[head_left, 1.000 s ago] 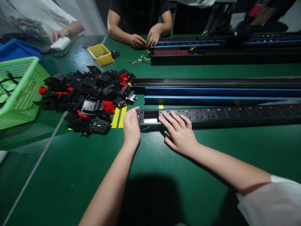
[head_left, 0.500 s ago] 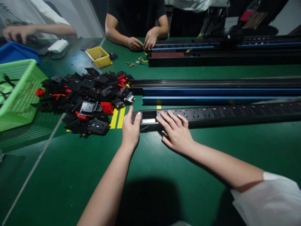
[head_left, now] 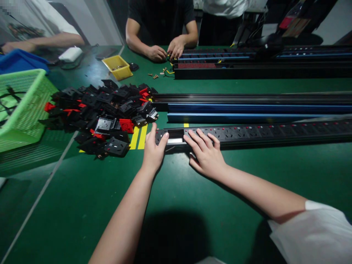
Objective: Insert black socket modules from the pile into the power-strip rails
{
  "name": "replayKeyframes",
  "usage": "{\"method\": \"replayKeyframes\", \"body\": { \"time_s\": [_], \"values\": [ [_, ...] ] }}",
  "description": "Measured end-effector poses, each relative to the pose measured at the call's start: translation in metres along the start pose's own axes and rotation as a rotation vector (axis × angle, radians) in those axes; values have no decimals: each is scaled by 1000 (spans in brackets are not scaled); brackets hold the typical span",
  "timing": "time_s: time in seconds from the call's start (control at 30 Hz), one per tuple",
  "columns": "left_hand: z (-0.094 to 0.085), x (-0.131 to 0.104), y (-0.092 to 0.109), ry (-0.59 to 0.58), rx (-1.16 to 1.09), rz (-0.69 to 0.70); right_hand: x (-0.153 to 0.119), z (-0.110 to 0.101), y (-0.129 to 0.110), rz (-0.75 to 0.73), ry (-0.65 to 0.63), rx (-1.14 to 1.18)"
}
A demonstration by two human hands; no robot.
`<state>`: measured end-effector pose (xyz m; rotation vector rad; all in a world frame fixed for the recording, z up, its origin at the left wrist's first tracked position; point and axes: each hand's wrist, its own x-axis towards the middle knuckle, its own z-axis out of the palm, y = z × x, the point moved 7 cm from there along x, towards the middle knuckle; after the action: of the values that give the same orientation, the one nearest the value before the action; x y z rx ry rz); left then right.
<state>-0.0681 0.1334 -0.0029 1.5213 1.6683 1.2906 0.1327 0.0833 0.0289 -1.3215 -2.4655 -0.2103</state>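
Note:
A long black power strip (head_left: 255, 132) with a row of socket modules lies across the green table in front of me. My left hand (head_left: 154, 152) grips its left end, the thumb pressing on a single black socket module (head_left: 161, 135) there and the fingers upright at the end. Right of that module is an open gap (head_left: 175, 140) in the strip, bright at its bottom. My right hand (head_left: 205, 152) lies flat with spread fingers on the sockets just right of the gap, holding nothing.
A pile of black and red socket modules (head_left: 100, 110) is at the left, beside a green basket (head_left: 30, 102). Blue rails (head_left: 247, 117) lie behind the strip. Farther back are a yellow box (head_left: 121, 71) and a co-worker's hands (head_left: 166, 51) at another strip.
My left thumb and the end socket module have shifted slightly right, so the gap looks a little narrower. My right hand stays in place. The person at far left has drawn a hand back.

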Motion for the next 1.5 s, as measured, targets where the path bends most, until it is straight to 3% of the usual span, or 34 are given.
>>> {"method": "replayKeyframes", "body": {
  "time_s": [0.2,0.4,0.6,0.77,0.97,1.13,1.37,1.5],
  "values": [
    [1,-1,-2,-16,-37,-7,0,0,0,1,11,0],
    [17,-5,11,-138,77,86,0,0,0,-5,1,-15],
    [14,-5,19,-62,159,141,0,0,2,-1,-7,-8],
    [10,-7,16,2,20,89,-1,1,2,-5,-10,-5],
    [14,-6,11,-64,-213,-4,-1,1,3,-18,-9,2],
    [22,-9,16,-212,-242,-28,-1,-1,4,-20,-1,20],
    [15,-10,31,-174,-87,99,-2,0,4,-22,-7,27],
    [10,-9,43,-166,222,231,-1,0,5,-19,-11,30]
  ]
}}
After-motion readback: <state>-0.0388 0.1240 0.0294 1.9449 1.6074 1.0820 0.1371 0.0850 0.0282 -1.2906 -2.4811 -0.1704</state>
